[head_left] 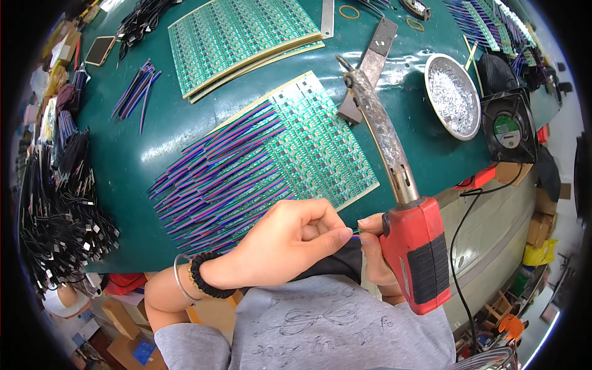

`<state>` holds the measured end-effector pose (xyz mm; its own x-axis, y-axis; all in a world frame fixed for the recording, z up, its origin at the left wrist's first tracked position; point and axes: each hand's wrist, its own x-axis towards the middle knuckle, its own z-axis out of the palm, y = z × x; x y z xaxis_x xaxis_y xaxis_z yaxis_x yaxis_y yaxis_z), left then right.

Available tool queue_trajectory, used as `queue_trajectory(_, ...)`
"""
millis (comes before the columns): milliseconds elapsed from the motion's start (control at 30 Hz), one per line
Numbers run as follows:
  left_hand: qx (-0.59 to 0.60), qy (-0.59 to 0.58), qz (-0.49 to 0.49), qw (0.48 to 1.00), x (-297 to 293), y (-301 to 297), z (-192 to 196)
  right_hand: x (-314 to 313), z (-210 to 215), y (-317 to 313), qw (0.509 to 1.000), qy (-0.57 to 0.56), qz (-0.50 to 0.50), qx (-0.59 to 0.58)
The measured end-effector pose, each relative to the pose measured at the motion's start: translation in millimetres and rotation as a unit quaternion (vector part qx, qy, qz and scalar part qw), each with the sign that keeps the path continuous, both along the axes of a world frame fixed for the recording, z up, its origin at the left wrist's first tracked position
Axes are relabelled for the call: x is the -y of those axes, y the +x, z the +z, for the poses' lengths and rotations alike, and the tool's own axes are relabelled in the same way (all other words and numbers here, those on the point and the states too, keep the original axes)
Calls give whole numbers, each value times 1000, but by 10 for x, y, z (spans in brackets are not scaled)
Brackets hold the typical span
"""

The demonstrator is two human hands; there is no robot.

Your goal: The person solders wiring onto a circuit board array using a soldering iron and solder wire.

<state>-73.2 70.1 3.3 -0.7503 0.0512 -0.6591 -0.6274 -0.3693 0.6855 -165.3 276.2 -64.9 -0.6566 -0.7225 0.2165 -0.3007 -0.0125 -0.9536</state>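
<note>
My left hand (296, 239) is closed in a pinch in front of the circuit-board panel, its thumb and forefinger on the end of a thin coloured wire (356, 235). My right hand (372, 250) meets it there, fingertips closed on the same wire. Against the right hand rests a red and black soldering gun (419, 253), its long metal barrel pointing up and away; the gun hides most of that hand. Beyond the left hand lies a green circuit-board panel (320, 142), with rows of blue, red and black wires (222, 163) spread over its left part.
Stacked green panels (240, 43) lie at the back. A bowl of silvery metal bits (453, 95) and a black fan (509, 128) stand at right. A metal bar (376, 55) lies behind the barrel. Black cables (68, 209) are heaped at left, near a loose wire bundle (134, 92).
</note>
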Motion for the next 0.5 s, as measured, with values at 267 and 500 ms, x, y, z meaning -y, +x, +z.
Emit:
queue_trajectory(267,-40,78,49,995,-15,-7,-57,214,250,26,985,98,-55,-130)
queue_trajectory(500,-19,80,31,996,3,-16,-100,169,217,49,980,138,-62,-131)
